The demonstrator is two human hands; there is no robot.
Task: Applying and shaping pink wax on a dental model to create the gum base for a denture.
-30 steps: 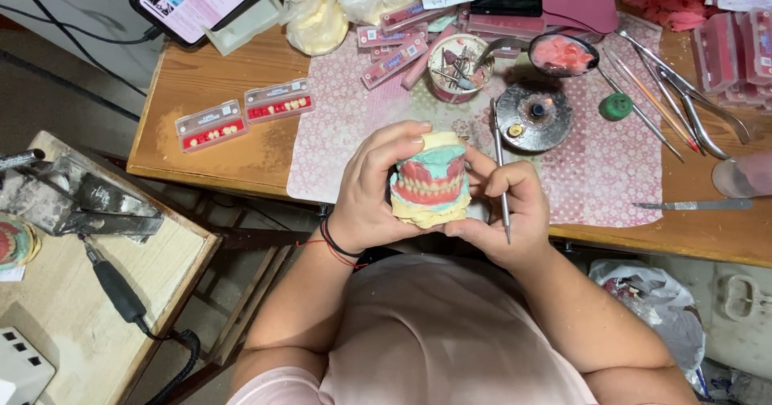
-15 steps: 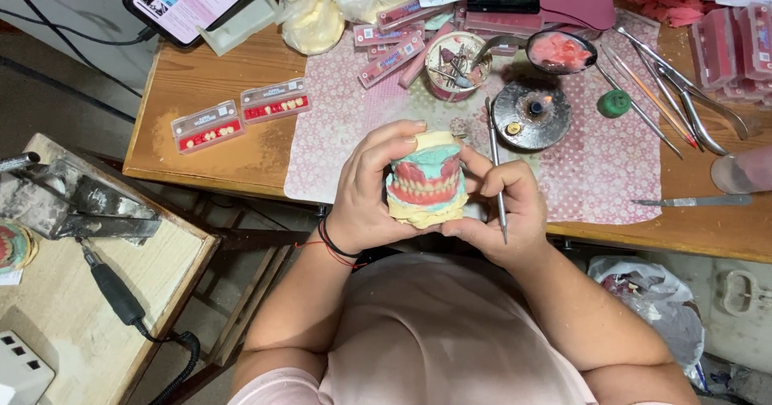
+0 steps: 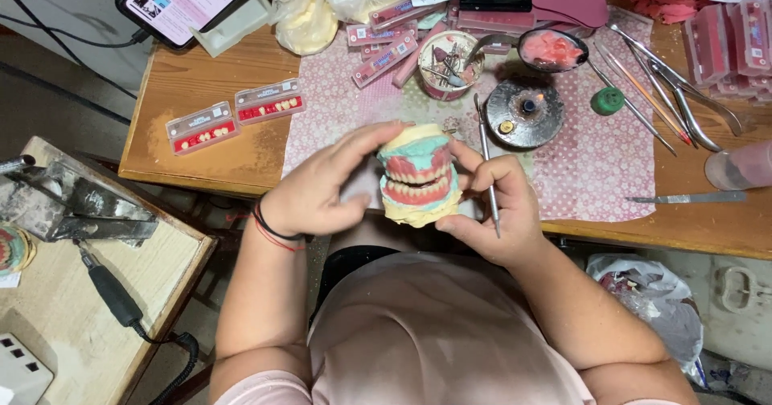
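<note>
Left hand (image 3: 322,192) wraps around one side of the denture model (image 3: 418,176), thumb and fingers clamped on the yellowish stone and green bases. Right hand (image 3: 490,212) cups the other side from below and also pinches a thin metal tool (image 3: 486,172) between its fingers, tip pointing up toward the worktop (image 3: 201,143). So both are gripping, nothing loose. Model sits up in the air just in front of the chest, off the pink mat (image 3: 579,164), pink wax gums and teeth facing the camera.

My take: keeping upper and lower halves pressed together evenly matters most, otherwise the bite shifts. I'd keep that tool tip well away from the soft wax while turning it. The burner (image 3: 527,111) is close by, so watch the sleeves.
</note>
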